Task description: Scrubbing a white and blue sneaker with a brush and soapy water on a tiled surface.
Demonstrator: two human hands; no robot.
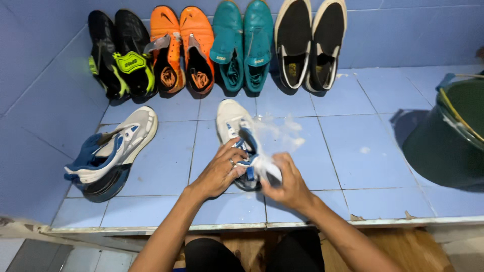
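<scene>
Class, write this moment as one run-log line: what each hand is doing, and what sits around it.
left hand: grips white-and-blue sneaker | right hand: holds its heel end | nearby: matching sneaker, four shoe pairs along wall, green bucket

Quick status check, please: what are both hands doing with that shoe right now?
Left hand grips white-and-blue sneaker at its opening. Right hand clamped on its heel end; suds on tiles. Matching sneaker lies left, green bucket right; nothing in the way.

lone grey-blue sneaker (112,151), four shoe pairs along blue wall, dark green bucket (446,136), yellow hose (456,113)
</scene>
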